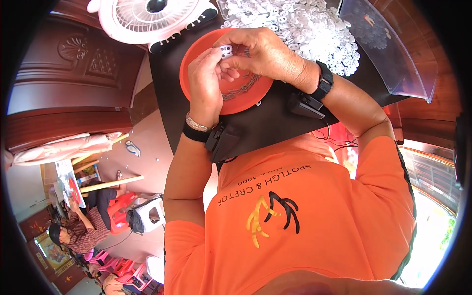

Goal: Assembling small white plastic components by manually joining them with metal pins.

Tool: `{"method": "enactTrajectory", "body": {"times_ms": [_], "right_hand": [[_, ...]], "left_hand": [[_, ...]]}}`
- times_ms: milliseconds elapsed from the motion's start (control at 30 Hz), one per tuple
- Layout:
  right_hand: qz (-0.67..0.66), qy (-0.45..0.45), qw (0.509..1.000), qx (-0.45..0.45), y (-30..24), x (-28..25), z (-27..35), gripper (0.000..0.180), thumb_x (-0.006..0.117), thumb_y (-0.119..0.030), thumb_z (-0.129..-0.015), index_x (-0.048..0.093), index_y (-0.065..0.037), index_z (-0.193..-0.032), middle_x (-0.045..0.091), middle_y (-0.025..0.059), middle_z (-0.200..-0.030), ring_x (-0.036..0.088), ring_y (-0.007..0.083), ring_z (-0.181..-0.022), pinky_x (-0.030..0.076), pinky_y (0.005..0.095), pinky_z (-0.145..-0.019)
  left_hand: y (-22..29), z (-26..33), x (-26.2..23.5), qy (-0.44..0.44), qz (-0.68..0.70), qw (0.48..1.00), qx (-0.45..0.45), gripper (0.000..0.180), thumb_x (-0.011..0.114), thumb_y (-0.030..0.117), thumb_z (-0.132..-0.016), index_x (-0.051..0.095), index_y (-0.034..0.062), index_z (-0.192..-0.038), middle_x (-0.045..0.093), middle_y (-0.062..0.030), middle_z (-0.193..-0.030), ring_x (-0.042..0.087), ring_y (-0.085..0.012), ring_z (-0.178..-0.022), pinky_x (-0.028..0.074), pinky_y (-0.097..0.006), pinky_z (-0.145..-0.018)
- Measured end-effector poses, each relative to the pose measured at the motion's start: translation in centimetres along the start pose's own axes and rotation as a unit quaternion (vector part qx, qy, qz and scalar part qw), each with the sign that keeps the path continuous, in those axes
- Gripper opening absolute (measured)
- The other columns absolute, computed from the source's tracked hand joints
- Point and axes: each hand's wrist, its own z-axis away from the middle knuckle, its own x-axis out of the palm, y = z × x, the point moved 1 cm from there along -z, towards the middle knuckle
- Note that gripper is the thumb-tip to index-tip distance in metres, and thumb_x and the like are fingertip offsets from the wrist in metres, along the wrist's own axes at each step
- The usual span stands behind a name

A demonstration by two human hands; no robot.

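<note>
Over an orange-red basin (189, 73), my two hands meet around a small white plastic piece with dark round holes (226, 51). My left hand (205, 78) grips it between thumb and fingers, the other fingers curled. From the other side my right hand (268, 54) is closed in a pinch at the same piece; whether something tiny sits in its fingertips is hidden. Many small grey metal pieces (241, 91), too small to name, lie in the basin. Just beyond my right hand spreads a large heap of similar white plastic pieces (314, 34).
The black table (169, 98) carries a pink-and-white fan (152, 19) at the far left. A clear plastic panel (393, 54) stands right of the heap. One loose white piece (258, 103) lies by the basin's near rim. Another person (88, 228) sits at the lower left.
</note>
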Motion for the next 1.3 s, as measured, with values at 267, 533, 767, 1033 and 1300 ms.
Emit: {"method": "enactTrajectory", "body": {"times_ms": [267,533,767,1033,1300], "right_hand": [[-0.058,-0.003,0.998,-0.002,-0.1,-0.1,0.1,0.028,0.071,-0.009,-0.08,0.063,-0.007,-0.107,0.068,0.0046,-0.087,0.067,0.0123,-0.072,0.054,0.0246,-0.063],[-0.067,0.004,0.998,-0.023,-0.8,-0.5,0.0,0.024,0.071,-0.01,-0.081,0.063,-0.008,-0.103,0.067,0.004,-0.078,0.066,0.0113,-0.071,0.054,0.024,-0.064],[-0.019,0.021,0.997,-0.074,-0.5,-0.3,0.0,0.02,0.07,-0.014,-0.082,0.063,-0.008,-0.1,0.068,0.0063,-0.079,0.068,0.0175,-0.071,0.053,0.0252,-0.063],[0.035,0.037,0.995,-0.082,-0.6,-0.1,0.4,0.021,0.071,-0.017,-0.08,0.065,-0.008,-0.098,0.067,0.0079,-0.076,0.066,0.0218,-0.063,0.052,0.0281,-0.056],[0.066,0.047,0.991,-0.104,-1.1,-0.4,-0.2,0.018,0.07,-0.017,-0.081,0.065,-0.008,-0.096,0.067,0.0078,-0.075,0.065,0.0209,-0.059,0.051,0.028,-0.055]], "left_hand": [[0.2,-0.1,-0.2,-0.014,0.025,0.999,0.021,0.026,0.049,0.021,-0.091,0.059,-0.0039,-0.09,0.06,-0.0088,-0.069,0.058,-0.0178,-0.056,0.044,-0.026,-0.054],[0.3,0.2,0.2,-0.01,0.002,0.999,0.053,0.026,0.051,0.022,-0.09,0.059,-0.0024,-0.084,0.058,-0.0064,-0.067,0.056,-0.0142,-0.056,0.042,-0.024,-0.054],[0.4,0.7,0.5,0.004,-0.047,0.995,0.087,0.025,0.051,0.021,-0.089,0.059,-0.0005,-0.081,0.055,-0.0035,-0.063,0.05,-0.0099,-0.052,0.038,-0.022,-0.05],[-0.3,0.6,0.5,0.013,-0.052,0.994,0.1,0.024,0.049,0.019,-0.089,0.059,-0.0008,-0.078,0.054,-0.0031,-0.062,0.049,-0.0087,-0.051,0.036,-0.021,-0.048],[-0.1,0.5,0.6,0.017,-0.061,0.988,0.14,0.024,0.049,0.018,-0.09,0.06,-0.0006,-0.08,0.055,-0.003,-0.063,0.049,-0.0087,-0.052,0.038,-0.021,-0.05]]}}
